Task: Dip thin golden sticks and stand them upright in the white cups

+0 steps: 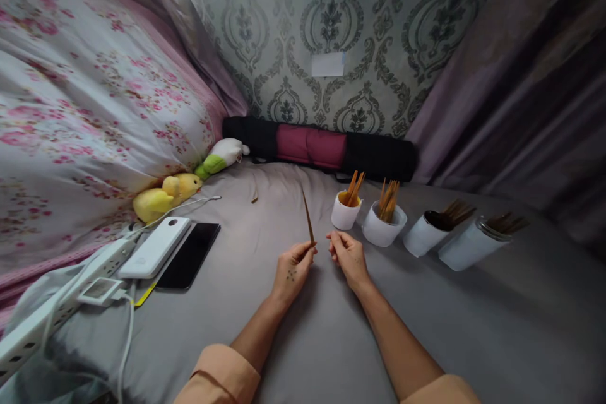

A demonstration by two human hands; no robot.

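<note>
A thin, tapering brown stick (307, 216) rises from the pinched fingers of my left hand (292, 271), pointing up and slightly left. Just to its right, my right hand (351, 259) is closed with curled fingers. Whether it holds anything small is hidden. The two hands are apart. Beyond my right hand stand a small white cup (345, 213) with orange sticks (353, 191) and a wider white cup (383, 230) with orange-brown sticks (388, 199). Farther right, two white-wrapped containers, one dark inside (423, 238) and one glass-rimmed (468, 252), hold brown sticks.
A grey sheet (227, 328) covers the surface. On the left lie a black phone (189, 259), a white power bank (156, 247), a power strip (61, 300) with cables, and plush toys (163, 197). A black and maroon bag (312, 146) lies along the patterned wall.
</note>
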